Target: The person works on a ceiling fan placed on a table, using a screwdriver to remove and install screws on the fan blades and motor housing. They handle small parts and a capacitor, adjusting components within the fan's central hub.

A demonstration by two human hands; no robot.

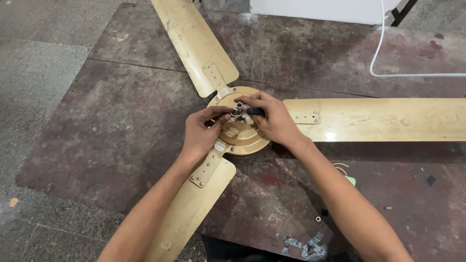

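Observation:
A gold ceiling fan lies flat on a dark stained floor slab, its round motor hub [240,138] in the middle of the view. My left hand [201,133] rests on the hub's left side, fingertips pinching at the small metal shaft end [238,107] at the centre. My right hand [274,121] comes from the right and grips a small black-handled tool [256,111] pointed at the same shaft. Three blades spread out: one to the upper left [191,41], one to the right [388,119], one toward me at the lower left [191,208].
A white cable [388,73] curves across the upper right below a white object [320,9]. Small loose bits, a washer [318,219] and a pale green piece [350,180], lie on the slab at the lower right. Grey concrete floor [34,73] lies to the left.

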